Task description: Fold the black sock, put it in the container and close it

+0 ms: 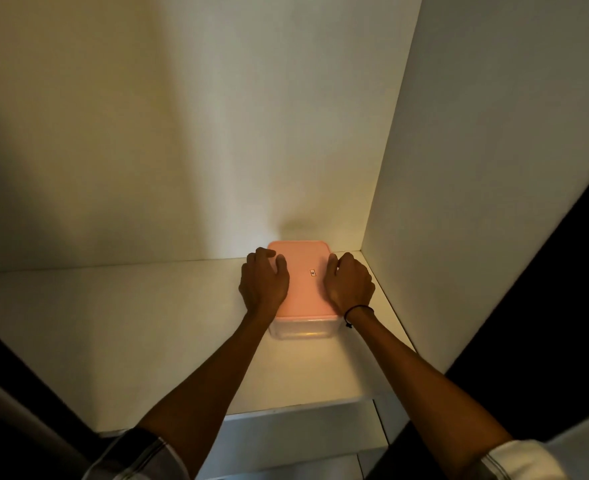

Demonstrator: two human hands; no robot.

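White shelf in a dim alcove; left hand and right hand press flat, fingers spread, on the container's pink lid

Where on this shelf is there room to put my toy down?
Left of the pink-lidded clear plastic container, the white shelf lies bare to the left wall, also in front of it. Crowded: the right corner, where left hand and right hand press the lid.
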